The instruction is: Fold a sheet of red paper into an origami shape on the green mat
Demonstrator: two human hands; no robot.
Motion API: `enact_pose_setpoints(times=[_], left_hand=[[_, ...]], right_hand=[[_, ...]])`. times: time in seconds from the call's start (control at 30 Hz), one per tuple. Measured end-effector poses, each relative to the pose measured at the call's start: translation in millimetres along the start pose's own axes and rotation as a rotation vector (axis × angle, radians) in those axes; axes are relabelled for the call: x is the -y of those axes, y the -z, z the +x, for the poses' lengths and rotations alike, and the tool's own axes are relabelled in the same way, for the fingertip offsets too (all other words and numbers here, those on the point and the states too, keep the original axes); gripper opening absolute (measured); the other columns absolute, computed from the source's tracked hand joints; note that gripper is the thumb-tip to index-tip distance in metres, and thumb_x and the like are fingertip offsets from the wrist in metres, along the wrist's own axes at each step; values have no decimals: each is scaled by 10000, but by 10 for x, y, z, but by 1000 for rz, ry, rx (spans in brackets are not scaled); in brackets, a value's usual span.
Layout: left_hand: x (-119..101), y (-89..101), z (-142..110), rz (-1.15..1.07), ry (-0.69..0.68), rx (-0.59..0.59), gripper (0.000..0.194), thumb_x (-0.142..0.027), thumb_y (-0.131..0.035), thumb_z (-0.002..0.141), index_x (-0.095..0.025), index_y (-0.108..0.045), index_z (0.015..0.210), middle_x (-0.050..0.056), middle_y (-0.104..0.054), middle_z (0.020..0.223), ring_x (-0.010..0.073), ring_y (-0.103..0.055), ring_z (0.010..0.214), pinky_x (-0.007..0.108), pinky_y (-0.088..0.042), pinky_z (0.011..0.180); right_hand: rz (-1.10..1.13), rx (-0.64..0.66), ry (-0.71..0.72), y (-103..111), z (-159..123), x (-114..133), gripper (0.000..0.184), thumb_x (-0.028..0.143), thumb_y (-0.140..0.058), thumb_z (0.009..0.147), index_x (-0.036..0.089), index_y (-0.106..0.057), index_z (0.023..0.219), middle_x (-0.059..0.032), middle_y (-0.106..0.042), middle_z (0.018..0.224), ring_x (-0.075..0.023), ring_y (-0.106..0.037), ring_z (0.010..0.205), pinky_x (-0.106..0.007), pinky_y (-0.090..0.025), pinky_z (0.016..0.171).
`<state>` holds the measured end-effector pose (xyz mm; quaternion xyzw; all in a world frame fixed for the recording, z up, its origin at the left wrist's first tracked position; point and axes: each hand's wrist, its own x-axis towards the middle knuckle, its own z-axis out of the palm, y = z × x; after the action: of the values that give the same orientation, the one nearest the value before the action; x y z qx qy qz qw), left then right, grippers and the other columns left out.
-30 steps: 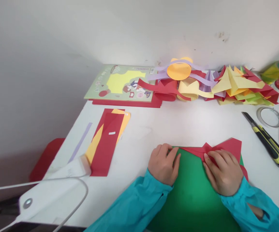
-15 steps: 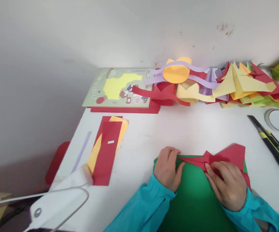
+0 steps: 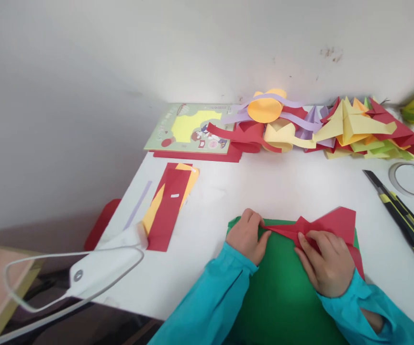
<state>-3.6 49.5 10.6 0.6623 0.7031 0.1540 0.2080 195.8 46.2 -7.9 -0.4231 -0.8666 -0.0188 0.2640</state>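
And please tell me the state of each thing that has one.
Red paper on the green sheet: folded, pointed at one end
Green sheet: partly covered
Utility knife: blade out
Tape roll: lying flat
Folded paper shapes: piled
Looped papers: curled
White device: power unclear
Red strip: flat

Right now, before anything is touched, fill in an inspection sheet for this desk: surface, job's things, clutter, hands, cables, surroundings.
Surface: white table, with a green mat under the work.
Job's things: folded red paper lying on the mat, pointed end leftward.
Clutter: knife with blade showing, tape roll, red strip, booklet, pile of folded paper.
Hands: left hand at the red paper's tip, contact unclear; right hand on its folds.
Cables: white cable looping by a white object.
Surroundings: pale wall with dark marks.
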Motion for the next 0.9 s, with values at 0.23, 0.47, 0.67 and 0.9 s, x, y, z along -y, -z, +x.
enact_pose_setpoints(times=[0.23,0.47,0.67,0.9], left_hand=[[63,18,59,-610,195,122,122,-134,-591,622,-182,-504,693,-40,-532,583,108,-527,529,236,-432,507],[3,-44,53,-1194,268,47,359,-94,-656,561,-145,-496,878,-35,-584,620,105,-591,541,255,-520,586],[4,-44,46,-1357,317,56,429,-98,-719,528,-126,-503,897,-26,-620,601,131,-626,561,272,-551,593],[-15,-67,33,-1490,309,54,437,-160,-799,478,-121,-545,830,-5,-653,609,144,-641,611,292,-567,626]], right_hand=[[13,-33,16,17,19,-27,156,194,-612,769,147,-660,909,-76,-616,801,-193,-508,764,-313,-377,636],[85,-55,-23,-21,16,-54,107,196,-598,776,166,-675,844,-66,-613,778,-180,-514,745,-303,-353,610],[193,-21,-63,-23,56,-131,82,212,-611,772,199,-689,750,-31,-624,732,-149,-530,695,-290,-355,611],[137,-8,-98,-2,113,-132,137,307,-601,777,188,-668,767,-81,-634,933,-210,-558,849,-331,-408,709]])
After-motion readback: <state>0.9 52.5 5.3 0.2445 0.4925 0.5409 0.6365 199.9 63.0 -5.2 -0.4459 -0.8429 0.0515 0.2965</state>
